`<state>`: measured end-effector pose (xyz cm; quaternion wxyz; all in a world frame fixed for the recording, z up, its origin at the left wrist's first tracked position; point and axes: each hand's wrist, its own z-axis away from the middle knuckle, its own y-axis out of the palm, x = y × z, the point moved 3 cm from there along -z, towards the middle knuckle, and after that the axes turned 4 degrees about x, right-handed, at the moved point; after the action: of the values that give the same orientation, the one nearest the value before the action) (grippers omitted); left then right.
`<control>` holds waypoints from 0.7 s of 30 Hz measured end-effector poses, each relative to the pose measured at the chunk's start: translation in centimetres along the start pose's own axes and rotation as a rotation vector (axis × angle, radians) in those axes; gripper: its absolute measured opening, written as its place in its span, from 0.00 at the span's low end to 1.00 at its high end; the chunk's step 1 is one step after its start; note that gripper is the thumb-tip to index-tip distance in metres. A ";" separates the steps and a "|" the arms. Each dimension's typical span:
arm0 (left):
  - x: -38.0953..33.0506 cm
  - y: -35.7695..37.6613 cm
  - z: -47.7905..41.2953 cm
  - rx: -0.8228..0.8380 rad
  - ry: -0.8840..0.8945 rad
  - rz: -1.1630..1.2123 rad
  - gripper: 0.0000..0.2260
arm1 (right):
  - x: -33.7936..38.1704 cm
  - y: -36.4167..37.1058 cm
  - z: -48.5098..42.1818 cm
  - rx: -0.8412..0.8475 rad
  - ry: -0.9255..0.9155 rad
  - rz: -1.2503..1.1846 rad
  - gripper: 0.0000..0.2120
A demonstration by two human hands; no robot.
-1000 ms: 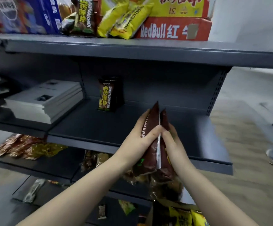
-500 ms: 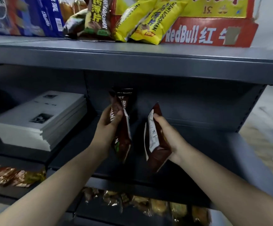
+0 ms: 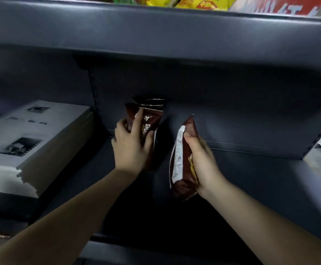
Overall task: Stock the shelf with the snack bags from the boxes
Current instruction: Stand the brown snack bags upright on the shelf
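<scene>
Deep inside the dark grey shelf (image 3: pixel 251 180), both hands at work. Left hand (image 3: pixel 131 148) wrapped around a brown snack bag (image 3: pixel 150 129), fingers (image 3: pixel 138 121) closed on its front, thumb at the right edge; bag upright, near the back panel, just in front of another dark bag (image 3: pixel 150 102) standing against that panel, the two apparently touching. Whether the held bag's bottom rests on the shelf board: cannot tell, hidden by the hand and shadow. Right hand (image 3: pixel 201 161) to the right, clamped on a second brown snack bag (image 3: pixel 182 155), fingers curled round its right side, thumb on the top part; bag turned edge-on, white back seam facing left, tilted slightly, raised above the shelf board. Small gap between the two held bags. Left of the upright post, on the neighbouring shelf section, a stack of white booklets (image 3: pixel 31 138) with dark printed pictures on the cover. Above, on the upper shelf (image 3: pixel 156 29), yellow snack bags (image 3: pixel 194 1) and a red carton (image 3: pixel 290 6), only their lower edges in view.
</scene>
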<state>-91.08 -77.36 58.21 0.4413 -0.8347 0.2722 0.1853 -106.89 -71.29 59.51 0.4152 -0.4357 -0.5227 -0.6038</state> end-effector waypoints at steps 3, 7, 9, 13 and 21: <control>0.7 1.6 -0.1 0.032 -0.068 -0.116 0.32 | -0.2 -0.5 -0.1 -0.033 -0.014 -0.025 0.05; 1.5 2.6 0.1 0.039 -0.154 -0.160 0.41 | -0.1 -1.2 -0.1 -0.051 -0.024 -0.040 0.04; 1.4 2.6 0.0 0.054 -0.167 -0.169 0.45 | 0.0 -1.4 0.1 -0.051 -0.028 -0.029 0.04; 1.7 2.0 0.6 0.124 -0.200 -0.141 0.54 | 0.0 -1.6 0.6 -0.076 -0.025 0.015 0.07; 2.7 2.4 3.5 0.212 -0.195 -0.004 0.60 | 0.8 -1.1 1.8 -0.054 -0.049 0.000 0.17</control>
<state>-90.68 -76.31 53.26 0.5516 -0.7621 0.2444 0.2350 -108.02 -69.42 60.06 0.3901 -0.4615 -0.5162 -0.6070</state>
